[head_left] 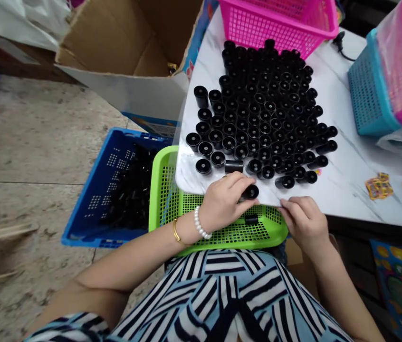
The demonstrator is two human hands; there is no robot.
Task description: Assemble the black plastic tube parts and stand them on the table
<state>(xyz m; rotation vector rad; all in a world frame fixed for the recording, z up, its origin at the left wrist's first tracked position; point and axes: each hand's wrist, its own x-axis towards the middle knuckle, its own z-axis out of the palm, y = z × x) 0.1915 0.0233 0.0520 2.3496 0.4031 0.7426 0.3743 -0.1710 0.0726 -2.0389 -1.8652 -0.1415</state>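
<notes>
My left hand [224, 202] is closed around a small black cap-like cylinder [250, 192] at the near edge of the white marble-look table [343, 185]. My right hand [302, 221] rests just below that edge with fingers curled; whatever is in it is hidden. Many black cylinders [263, 114] stand packed in rows on the table, and a few lie on their sides in the front row. A green plastic basket [167, 199] sits on my lap under the table edge with one black piece [251, 219] in it.
A blue crate [90, 209] with black parts stands on the floor at left, beside an open cardboard box [122, 52]. A pink basket [275, 23] sits at the table's far end, a teal basket [368, 95] and a pink one at right. A small sticker [378, 185] lies nearby.
</notes>
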